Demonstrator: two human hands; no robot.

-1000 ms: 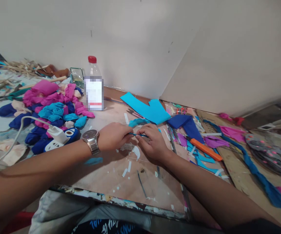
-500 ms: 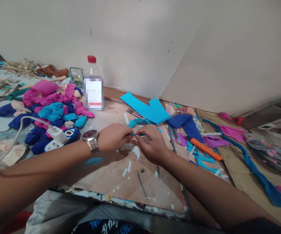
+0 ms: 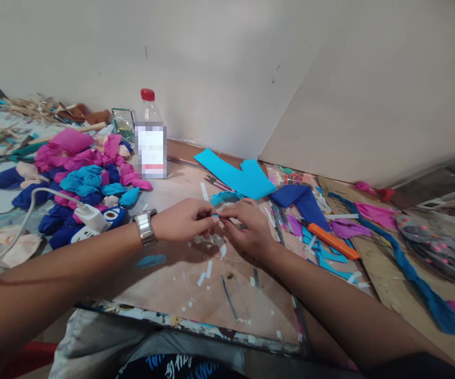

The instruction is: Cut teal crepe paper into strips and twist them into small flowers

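Over the middle of the board, my left hand (image 3: 186,220) and my right hand (image 3: 251,227) meet fingertip to fingertip. Both are closed in a pinch on a small blue strip (image 3: 215,215), apparently crepe paper, mostly covered by the fingers. Just behind them lies a crinkled light-blue strip (image 3: 226,197). Farther back is a folded bright-blue sheet (image 3: 247,181). Below the hands, small white paper scraps (image 3: 209,269) lie on the stained board (image 3: 180,289).
Pink, navy and blue crumpled flowers (image 3: 81,179) are heaped left, beside a power strip (image 3: 117,216) with a plugged-in white charger (image 3: 92,217). A red-capped bottle (image 3: 150,110) stands by the wall. An orange cutter (image 3: 332,241) lies right, near a long blue strip (image 3: 405,266).
My left wrist has rolled, so the watch band now faces up instead of its dial. The fingertips have drawn closer together, covering more of the blue strip.
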